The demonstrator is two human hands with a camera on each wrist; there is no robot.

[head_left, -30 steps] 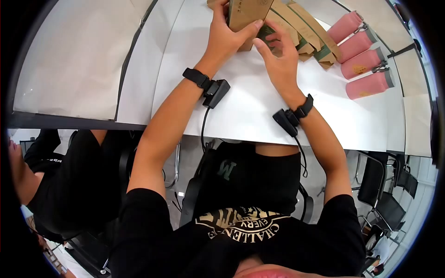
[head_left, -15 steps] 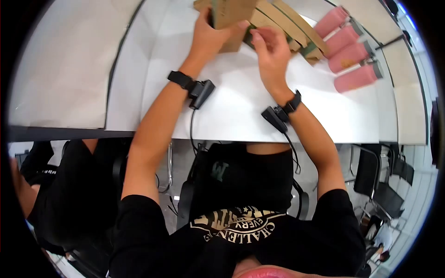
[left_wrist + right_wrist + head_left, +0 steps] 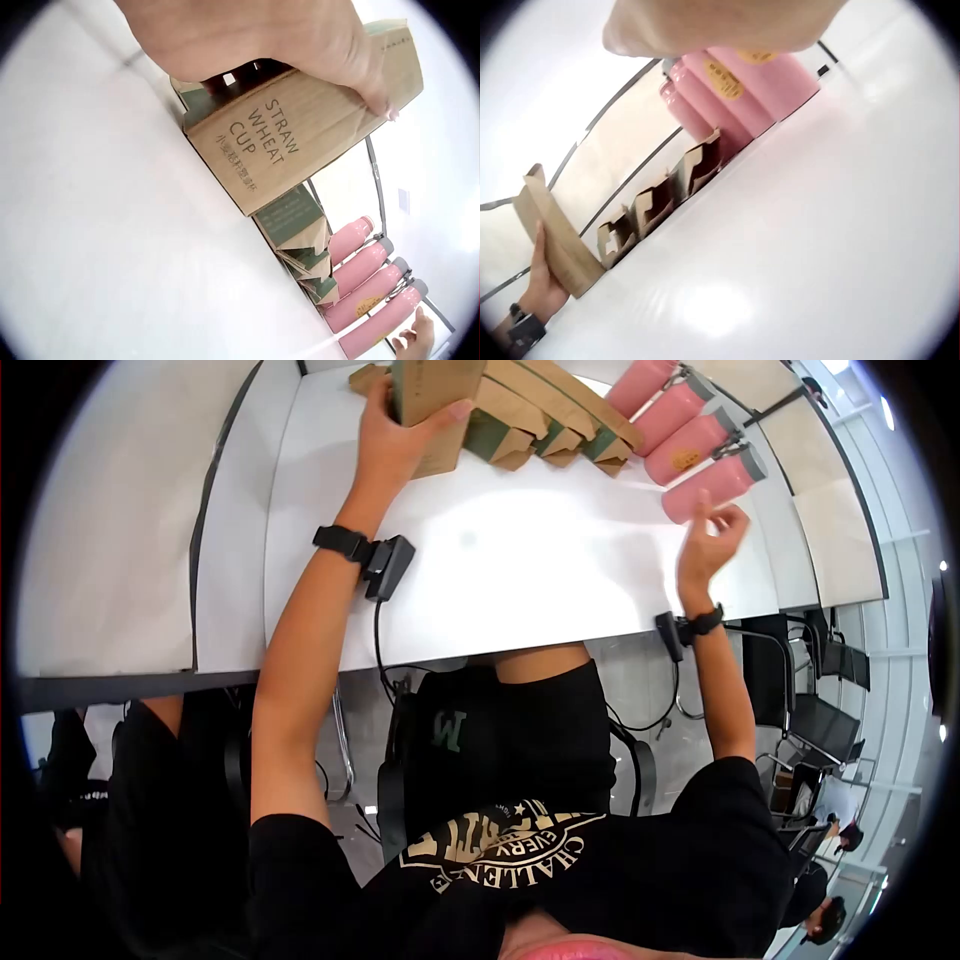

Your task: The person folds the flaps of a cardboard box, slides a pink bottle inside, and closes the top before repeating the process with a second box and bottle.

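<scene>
My right hand (image 3: 712, 545) has moved from the box (image 3: 435, 385) to near the end bottle (image 3: 710, 485), likely within reach. On the surface (image 3: 500, 560), beside three cartons (image 3: 560, 435), my left hand (image 3: 392, 448) grips the box; my right fingers (image 3: 735, 520), loosely curled, hold nothing.

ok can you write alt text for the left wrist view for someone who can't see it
A left hand holds a brown cardboard box printed "STRAW WHEAT CUP". Beyond it are more cardboard boxes with open flaps, then a row of four pink bottles, the right hand beside the frontmost one. A white table spans the left.
</scene>
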